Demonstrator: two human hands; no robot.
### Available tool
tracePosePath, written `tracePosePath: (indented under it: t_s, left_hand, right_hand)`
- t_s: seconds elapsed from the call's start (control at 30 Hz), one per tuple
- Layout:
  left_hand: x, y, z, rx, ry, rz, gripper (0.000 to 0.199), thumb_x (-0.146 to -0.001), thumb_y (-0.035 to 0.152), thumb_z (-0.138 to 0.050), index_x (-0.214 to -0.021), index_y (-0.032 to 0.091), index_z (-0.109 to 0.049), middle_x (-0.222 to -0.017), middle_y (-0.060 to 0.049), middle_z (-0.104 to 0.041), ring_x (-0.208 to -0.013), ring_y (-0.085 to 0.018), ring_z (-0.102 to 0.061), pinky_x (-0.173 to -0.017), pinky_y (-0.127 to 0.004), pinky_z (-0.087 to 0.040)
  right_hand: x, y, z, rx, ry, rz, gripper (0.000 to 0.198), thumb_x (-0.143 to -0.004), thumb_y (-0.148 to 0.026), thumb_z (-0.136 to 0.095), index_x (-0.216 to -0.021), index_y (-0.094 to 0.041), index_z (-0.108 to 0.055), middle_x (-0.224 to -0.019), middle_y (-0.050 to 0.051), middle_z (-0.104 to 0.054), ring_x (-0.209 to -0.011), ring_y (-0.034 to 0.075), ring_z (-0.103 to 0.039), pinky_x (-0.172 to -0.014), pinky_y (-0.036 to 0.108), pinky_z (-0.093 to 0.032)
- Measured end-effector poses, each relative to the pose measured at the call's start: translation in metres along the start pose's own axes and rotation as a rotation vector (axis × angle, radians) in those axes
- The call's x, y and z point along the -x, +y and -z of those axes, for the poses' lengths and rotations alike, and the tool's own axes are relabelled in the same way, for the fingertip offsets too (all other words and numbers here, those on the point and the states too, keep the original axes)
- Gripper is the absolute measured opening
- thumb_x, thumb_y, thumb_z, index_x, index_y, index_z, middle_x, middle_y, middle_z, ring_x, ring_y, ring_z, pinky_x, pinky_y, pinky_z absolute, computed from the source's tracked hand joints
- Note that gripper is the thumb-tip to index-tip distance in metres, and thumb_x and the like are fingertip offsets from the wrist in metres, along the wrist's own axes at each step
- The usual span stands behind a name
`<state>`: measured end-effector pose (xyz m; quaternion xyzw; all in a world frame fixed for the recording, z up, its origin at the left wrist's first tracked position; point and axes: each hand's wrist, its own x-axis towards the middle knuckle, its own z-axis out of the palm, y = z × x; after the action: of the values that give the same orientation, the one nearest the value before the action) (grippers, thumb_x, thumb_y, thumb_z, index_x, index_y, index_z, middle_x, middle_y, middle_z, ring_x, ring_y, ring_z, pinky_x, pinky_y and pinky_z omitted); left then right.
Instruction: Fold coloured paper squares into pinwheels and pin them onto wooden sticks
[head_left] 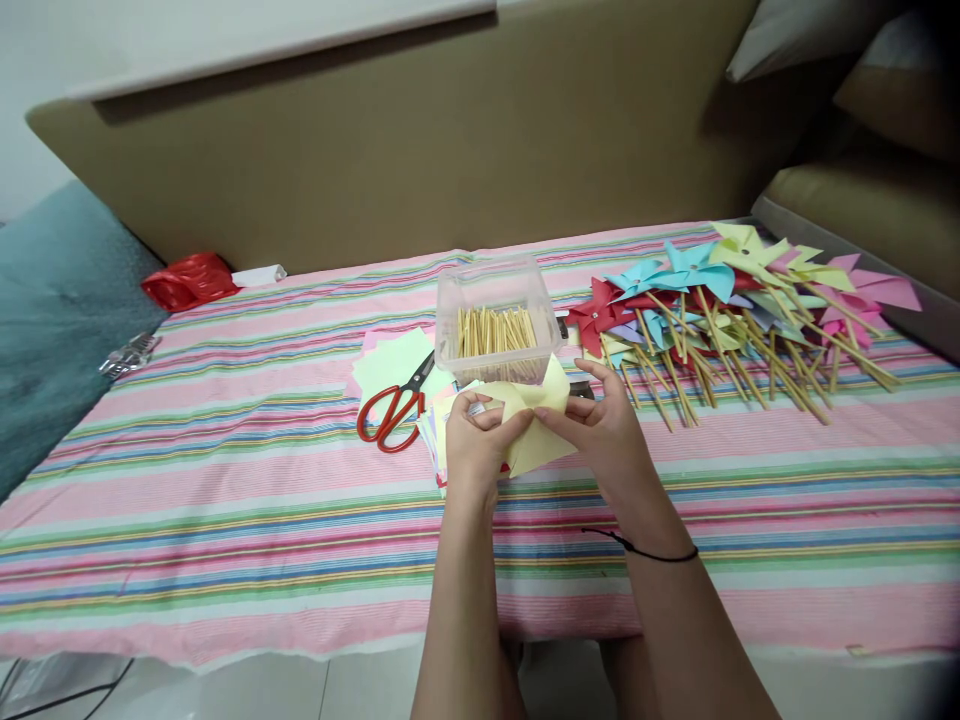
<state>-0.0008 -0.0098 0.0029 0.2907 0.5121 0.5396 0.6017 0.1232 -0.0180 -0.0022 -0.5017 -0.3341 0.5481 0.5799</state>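
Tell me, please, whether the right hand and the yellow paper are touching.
Touching: the head view shows the right hand with its fingers against the yellow paper.

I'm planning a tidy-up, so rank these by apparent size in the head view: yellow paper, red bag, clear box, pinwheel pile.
1. Pinwheel pile
2. Clear box
Unranked below: yellow paper and red bag; the paper is nearer and partly covered by fingers.

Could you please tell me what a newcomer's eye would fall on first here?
Probably the heap of colourful pinwheels at the right of the striped cloth. Next, the pale yellow paper held by the left hand and right hand near the centre, and the red-handled scissors left of it.
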Motion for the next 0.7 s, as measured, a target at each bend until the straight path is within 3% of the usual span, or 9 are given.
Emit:
tracePosePath:
  t_s: [0.27,0.47,0.7]
  left_hand:
    - [-0.001,0.001,0.003,-0.016,-0.078,0.032,0.063,-0.049,0.027,-0.086,-0.096,0.020,-0.046,-0.067,-0.002,-0.070,-0.056,-0.020,-0.067,-0.057,-0.032,-0.054]
    - [0.000,0.007,0.009,-0.149,-0.193,-0.041,0.059,-0.059,0.029,-0.081,-0.100,0.023,-0.040,-0.059,0.005,-0.064,-0.050,-0.013,-0.060,-0.051,-0.021,-0.046]
    - [-0.002,0.006,0.011,-0.187,-0.199,-0.041,0.061,-0.055,0.028,-0.082,-0.098,0.024,-0.039,-0.051,0.010,-0.058,-0.042,-0.010,-0.053,-0.049,-0.020,-0.044]
  right_hand:
    - [-0.001,0.001,0.004,-0.014,-0.009,-0.012,0.078,-0.055,-0.030,-0.085,-0.116,-0.025,-0.038,-0.072,0.001,-0.074,-0.065,0.023,-0.071,-0.057,0.033,-0.057]
    - [-0.001,0.000,0.007,0.057,-0.023,-0.056,0.081,-0.054,-0.032,-0.084,-0.121,-0.025,-0.037,-0.074,0.001,-0.074,-0.071,0.027,-0.072,-0.057,0.035,-0.057]
    - [-0.001,0.000,0.009,0.056,-0.058,-0.085,0.077,-0.055,-0.031,-0.085,-0.116,-0.026,-0.039,-0.072,0.001,-0.074,-0.067,0.025,-0.071,-0.055,0.033,-0.055]
